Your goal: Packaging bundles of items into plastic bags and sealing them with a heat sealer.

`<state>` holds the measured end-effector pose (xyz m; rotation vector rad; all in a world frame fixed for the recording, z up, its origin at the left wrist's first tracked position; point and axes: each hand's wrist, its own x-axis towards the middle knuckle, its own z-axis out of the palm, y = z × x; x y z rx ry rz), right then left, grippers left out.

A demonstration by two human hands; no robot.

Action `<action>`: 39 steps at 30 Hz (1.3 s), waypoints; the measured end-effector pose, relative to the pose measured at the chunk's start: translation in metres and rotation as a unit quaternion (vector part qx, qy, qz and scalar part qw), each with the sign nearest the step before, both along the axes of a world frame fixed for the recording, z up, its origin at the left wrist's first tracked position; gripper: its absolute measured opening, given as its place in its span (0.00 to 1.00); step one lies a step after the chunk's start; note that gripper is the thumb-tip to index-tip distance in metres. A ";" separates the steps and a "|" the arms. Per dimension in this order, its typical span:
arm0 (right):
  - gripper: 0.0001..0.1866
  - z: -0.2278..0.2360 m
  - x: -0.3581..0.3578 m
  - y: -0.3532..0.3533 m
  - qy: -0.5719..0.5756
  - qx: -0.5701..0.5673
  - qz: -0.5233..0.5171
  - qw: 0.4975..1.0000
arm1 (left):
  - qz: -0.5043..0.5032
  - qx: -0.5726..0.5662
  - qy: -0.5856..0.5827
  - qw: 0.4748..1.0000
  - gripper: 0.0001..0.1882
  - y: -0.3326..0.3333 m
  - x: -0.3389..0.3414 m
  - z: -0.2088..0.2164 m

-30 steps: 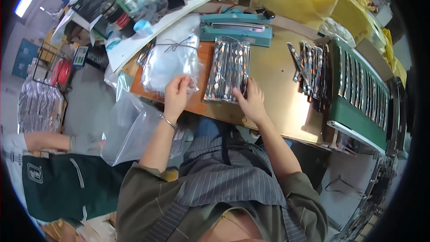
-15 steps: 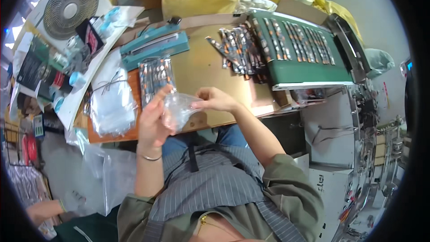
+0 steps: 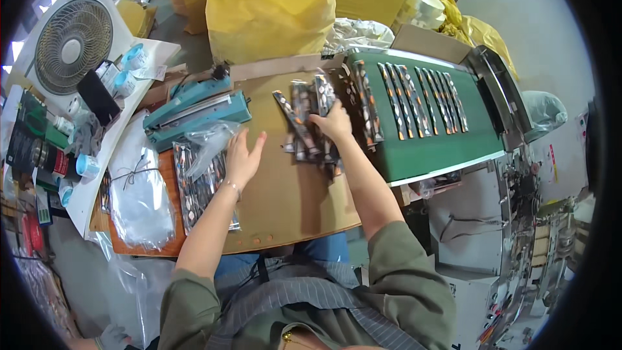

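Note:
My left hand (image 3: 241, 159) is open, thumb apart from the fingers, beside a crumpled clear plastic bag (image 3: 212, 146). The bag lies over a row of slim black, white and orange packets (image 3: 194, 188) at the left of the table. Farther right, my right hand (image 3: 334, 123) rests on a loose pile of the same slim packets (image 3: 301, 126). Its thumb and fingers close round some of them, and those packets look slightly blurred. How many it grips is hidden.
A teal bag sealer (image 3: 194, 116) stands behind the bag. Clear bags tied with string (image 3: 141, 194) lie at the left. On the right, a green conveyor belt (image 3: 414, 152) carries spaced packets. Beyond the table, a yellow sack (image 3: 269, 26) holds more packets. A fan (image 3: 72, 45) stands far left.
The clear bag was between both hands and now lies over the left row of packets. My right hand has moved away to the pile; my left hand has opened near the bag. The view has shifted.

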<state>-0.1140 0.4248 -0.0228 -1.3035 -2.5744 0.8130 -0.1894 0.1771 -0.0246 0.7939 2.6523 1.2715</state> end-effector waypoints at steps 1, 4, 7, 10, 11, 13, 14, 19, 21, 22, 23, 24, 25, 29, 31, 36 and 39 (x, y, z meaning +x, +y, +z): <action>0.52 -0.001 -0.004 0.004 0.068 -0.102 0.042 0.992 | -0.014 0.001 0.048 0.999 0.34 0.014 -0.012 -0.022; 0.48 0.003 0.003 0.039 0.284 -0.123 0.125 0.943 | -0.068 0.005 0.083 0.994 0.37 0.040 -0.024 -0.053; 0.38 0.086 0.058 0.090 0.259 0.135 -0.019 0.956 | -0.071 0.069 0.073 0.992 0.39 0.040 -0.010 -0.062; 0.46 0.089 0.145 0.213 0.007 0.282 -0.187 0.941 | -0.089 0.071 0.080 0.990 0.38 0.045 -0.010 -0.067; 0.50 0.092 0.162 0.221 -0.069 0.194 -0.297 0.932 | -0.088 0.076 0.071 0.991 0.38 0.040 -0.013 -0.067; 0.50 0.068 0.201 0.250 -0.070 0.104 -0.315 0.941 | -0.098 0.105 0.084 0.986 0.38 0.042 -0.014 -0.073; 0.50 0.049 0.229 0.277 -0.035 0.064 -0.264 0.962 | -0.113 0.118 0.080 0.983 0.38 0.054 -0.012 -0.076; 0.44 0.053 0.107 0.089 -0.024 0.219 0.090 0.971 | -0.108 0.077 0.120 0.984 0.39 0.036 -0.017 -0.073; 0.46 0.068 0.077 0.021 -0.103 0.239 0.138 0.956 | -0.087 0.055 0.109 0.989 0.37 0.040 -0.012 -0.070; 0.47 0.072 0.062 -0.005 -0.143 0.222 0.164 0.950 | -0.056 0.045 0.116 0.991 0.35 0.045 -0.010 -0.070; 0.49 0.062 0.049 -0.015 -0.087 0.178 0.153 0.968 | -0.049 0.037 0.052 0.997 0.38 0.054 -0.003 -0.063; 0.50 0.047 0.039 -0.016 -0.031 0.134 0.138 0.981 | -0.045 0.029 -0.012 0.998 0.42 0.063 0.001 -0.054; 0.50 0.032 0.024 -0.007 -0.038 0.119 0.067 0.990 | -0.057 0.020 -0.076 0.995 0.43 0.071 -0.004 -0.054; 0.51 0.000 0.013 0.031 0.040 -0.106 -0.079 0.990 | 0.028 0.095 -0.151 0.984 0.40 0.083 -0.006 -0.012; 0.51 -0.003 -0.007 -0.012 0.040 0.091 -0.041 0.994 | 0.007 0.134 -0.368 0.920 0.40 0.080 -0.030 -0.035; 0.26 0.010 -0.004 -0.070 0.210 -0.478 0.072 0.850 | 0.011 0.181 -0.541 0.821 0.32 0.058 -0.022 -0.005; 0.20 0.003 0.002 -0.076 0.269 -0.590 0.029 0.760 | -0.041 0.254 -0.530 0.808 0.32 0.043 -0.012 0.002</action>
